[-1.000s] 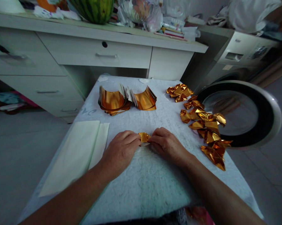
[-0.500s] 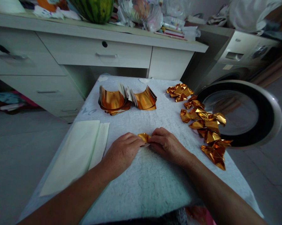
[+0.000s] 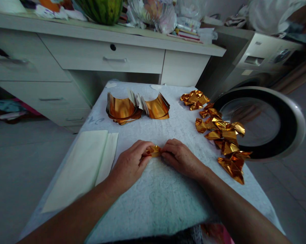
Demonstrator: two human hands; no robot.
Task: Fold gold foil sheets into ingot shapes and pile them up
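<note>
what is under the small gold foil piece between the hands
Pale blue cloth shows around the foil piece; what's directly beneath is covered by it, left hand and right hand.

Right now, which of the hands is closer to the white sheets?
Left. The left hand is just right of the white sheets; the right hand is farther right, at the gold piece's right end.
</note>
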